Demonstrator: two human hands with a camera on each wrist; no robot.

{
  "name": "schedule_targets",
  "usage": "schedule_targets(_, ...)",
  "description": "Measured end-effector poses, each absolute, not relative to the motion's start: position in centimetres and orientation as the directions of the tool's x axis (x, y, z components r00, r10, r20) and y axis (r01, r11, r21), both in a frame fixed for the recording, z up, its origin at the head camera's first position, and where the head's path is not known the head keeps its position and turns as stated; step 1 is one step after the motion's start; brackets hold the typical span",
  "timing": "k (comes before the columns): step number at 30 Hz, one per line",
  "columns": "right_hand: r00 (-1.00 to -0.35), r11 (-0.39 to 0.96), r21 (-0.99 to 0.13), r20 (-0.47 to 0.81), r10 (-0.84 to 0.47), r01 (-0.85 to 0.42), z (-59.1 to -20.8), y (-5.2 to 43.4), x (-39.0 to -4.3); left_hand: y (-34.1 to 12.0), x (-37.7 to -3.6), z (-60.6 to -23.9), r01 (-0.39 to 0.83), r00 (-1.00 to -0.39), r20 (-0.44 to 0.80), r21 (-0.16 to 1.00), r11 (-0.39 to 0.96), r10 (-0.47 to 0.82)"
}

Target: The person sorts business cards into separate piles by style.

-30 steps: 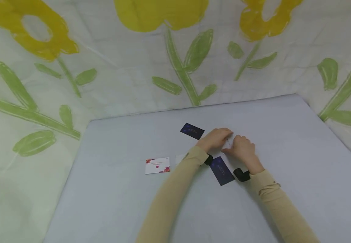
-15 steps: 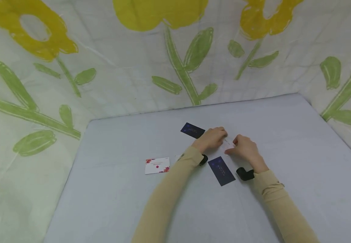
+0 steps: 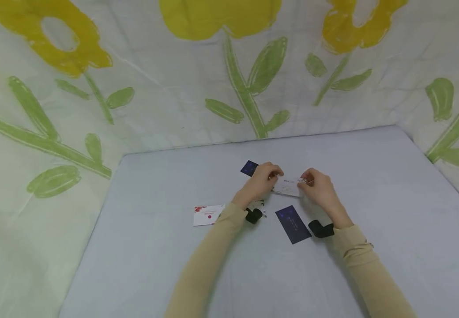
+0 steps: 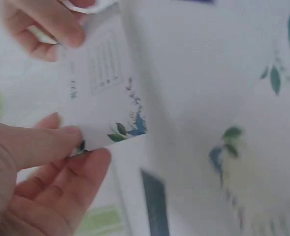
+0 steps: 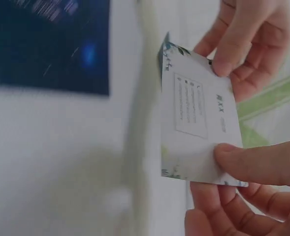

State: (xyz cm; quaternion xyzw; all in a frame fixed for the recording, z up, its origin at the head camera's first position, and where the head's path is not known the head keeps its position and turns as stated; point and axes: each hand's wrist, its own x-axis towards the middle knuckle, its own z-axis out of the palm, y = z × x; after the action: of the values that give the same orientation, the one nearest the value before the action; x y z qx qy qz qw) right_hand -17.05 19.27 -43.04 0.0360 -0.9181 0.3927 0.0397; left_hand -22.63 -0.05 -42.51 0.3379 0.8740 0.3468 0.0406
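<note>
Evidently mid-inspection, the left hand (image 3: 262,181) and right hand (image 3: 317,187) each pinch an end of the white card (image 3: 287,187) above the table (image 3: 372,176), so releasing it likely needs one hand letting go first.

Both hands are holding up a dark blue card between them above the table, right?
Not quite: the card held between the left hand and right hand is white with a leafy corner print, as both wrist views show. The dark blue cards lie on the table.
</note>
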Motion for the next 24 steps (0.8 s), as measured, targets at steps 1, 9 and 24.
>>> schedule_targets(1, -0.992, 0.672, -0.732, 0.119, -0.04, -0.115, -42.9, 19.0, -17.1, -0.8, -22.4, -42.3, 0.547, -0.777, 0.177, 0.665, 0.509, 0.604)
schedule_targets(9, -0.985, 0.592, -0.792, 0.067, -0.158, -0.149, -42.3, 15.3, -17.0, -6.7, -19.8, -41.8, 0.504, -0.799, 0.211, 0.746, 0.436, 0.563)
schedule_targets(24, -0.955, 0.617, -0.76, 0.014, -0.298, -0.203, -43.6, 10.6, -16.7, -11.0, -17.2, -44.0, 0.447, -0.848, 0.166, 0.734, 0.511, 0.503)
